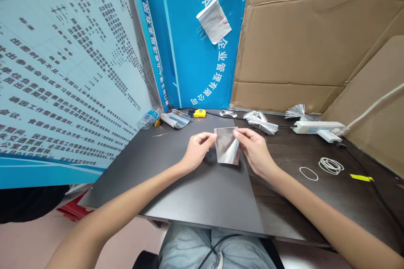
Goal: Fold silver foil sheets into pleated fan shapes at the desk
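A small silvery foil sheet [227,147] hangs upright above the desk, held by its two upper corners. My left hand [199,150] pinches the upper left corner between thumb and finger. At the upper right corner, my right hand [254,150] grips the sheet the same way, its thumb on the near face. The foil is shiny, with light streaks across it, and its lower edge hangs free. Beneath it lies a grey mat [189,201] on the dark wooden desk [284,210].
Along the back are a plastic bottle [149,119], a rolled silvery sheet [175,119], a yellow tape measure [199,113] and bundled silvery strips [260,122]. To the right are a power strip [319,127], white rubber bands [330,166] and a yellow tag [361,178]. Upright panels enclose the desk.
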Available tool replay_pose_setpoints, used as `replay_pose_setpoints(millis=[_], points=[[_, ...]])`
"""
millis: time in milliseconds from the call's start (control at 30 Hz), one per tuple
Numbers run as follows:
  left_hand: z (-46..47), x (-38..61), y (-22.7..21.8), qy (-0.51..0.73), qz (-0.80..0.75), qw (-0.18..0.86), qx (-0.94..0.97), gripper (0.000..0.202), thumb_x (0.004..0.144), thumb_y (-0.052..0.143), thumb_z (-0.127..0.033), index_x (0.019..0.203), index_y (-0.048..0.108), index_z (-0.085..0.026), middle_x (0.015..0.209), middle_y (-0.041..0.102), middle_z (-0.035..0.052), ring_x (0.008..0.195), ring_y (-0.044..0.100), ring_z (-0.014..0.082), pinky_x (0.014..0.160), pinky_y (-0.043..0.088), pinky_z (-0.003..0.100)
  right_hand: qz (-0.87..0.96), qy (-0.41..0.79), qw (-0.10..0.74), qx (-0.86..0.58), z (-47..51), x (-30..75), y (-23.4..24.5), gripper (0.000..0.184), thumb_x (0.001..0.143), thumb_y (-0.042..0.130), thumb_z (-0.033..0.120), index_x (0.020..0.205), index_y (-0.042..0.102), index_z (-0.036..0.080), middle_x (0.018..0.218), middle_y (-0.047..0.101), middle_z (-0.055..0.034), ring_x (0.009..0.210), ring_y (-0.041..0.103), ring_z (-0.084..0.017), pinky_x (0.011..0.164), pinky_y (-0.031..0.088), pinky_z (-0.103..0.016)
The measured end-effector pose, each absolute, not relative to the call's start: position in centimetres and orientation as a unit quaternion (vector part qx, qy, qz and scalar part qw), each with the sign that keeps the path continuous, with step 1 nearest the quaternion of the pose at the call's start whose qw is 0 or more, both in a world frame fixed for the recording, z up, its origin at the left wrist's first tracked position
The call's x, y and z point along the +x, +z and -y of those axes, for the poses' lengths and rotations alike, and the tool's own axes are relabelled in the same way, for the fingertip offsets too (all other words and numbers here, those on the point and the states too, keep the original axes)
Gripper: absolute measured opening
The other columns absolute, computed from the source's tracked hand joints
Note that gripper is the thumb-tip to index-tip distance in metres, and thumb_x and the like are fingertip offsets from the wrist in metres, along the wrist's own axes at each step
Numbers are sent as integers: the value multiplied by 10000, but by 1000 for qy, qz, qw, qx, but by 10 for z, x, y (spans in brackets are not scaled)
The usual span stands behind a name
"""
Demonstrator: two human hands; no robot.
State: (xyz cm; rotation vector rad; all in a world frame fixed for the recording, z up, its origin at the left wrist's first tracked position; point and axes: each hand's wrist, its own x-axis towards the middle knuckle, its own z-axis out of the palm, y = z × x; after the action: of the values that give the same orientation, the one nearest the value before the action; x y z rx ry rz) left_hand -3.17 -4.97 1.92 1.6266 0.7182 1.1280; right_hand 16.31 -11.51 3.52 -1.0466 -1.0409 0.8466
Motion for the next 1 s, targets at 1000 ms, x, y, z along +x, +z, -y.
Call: replay_pose_setpoints(millis=[1000], points=[[54,-39,27,445,-273,481,705,367,871,812,-452,1108,827,-173,1013,819,96,885,740,210,800,580,306,513,364,596,-500,120,165,27,396,810,837,567,950,801,198,975,768,-76,869,654,-206,828,514,-345]])
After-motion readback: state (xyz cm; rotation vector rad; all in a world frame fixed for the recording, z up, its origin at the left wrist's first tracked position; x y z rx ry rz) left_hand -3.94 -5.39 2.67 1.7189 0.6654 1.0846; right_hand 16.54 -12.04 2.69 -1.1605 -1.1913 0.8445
